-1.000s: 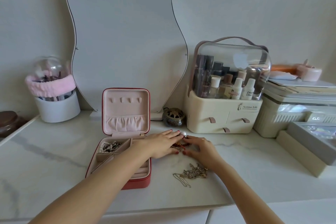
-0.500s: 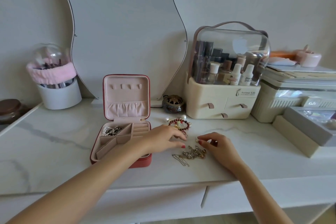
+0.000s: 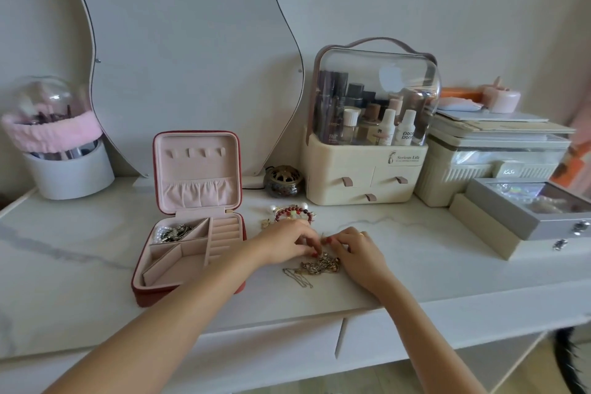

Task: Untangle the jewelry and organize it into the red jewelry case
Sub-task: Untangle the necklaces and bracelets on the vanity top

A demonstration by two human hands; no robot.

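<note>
White marble-look bench (image 3: pixel 415 269), cluttered along the back wall. Largest item there: cosmetics organiser (image 3: pixel 367 150) with clear dome, right of centre. Red jewelry case (image 3: pixel 188 289) sits left of centre, lid propped open, pink lining; its rear-left compartment already holds a small heap of chains and pearls (image 3: pixel 172 232), other compartments look bare.

Beaded bracelet (image 3: pixel 292 213) lies behind the hands, apart from the case. Tangle of gold chains (image 3: pixel 319 267) lies on the bench just right of the case, a loose strand trailing toward the front edge.

Left hand (image 3: pixel 287 241) and right hand (image 3: pixel 355 249) meet over the tangle's far edge, fingers curled, fingertips close together, seemingly pinching at a strand; exact grip too small to confirm.

Judgement: untangling step, early-to-mid task. Next move likely calls for a fine two-handed pull, one hand anchoring the knot while the other teases one chain free, then carrying it to a vacant compartment.
</note>
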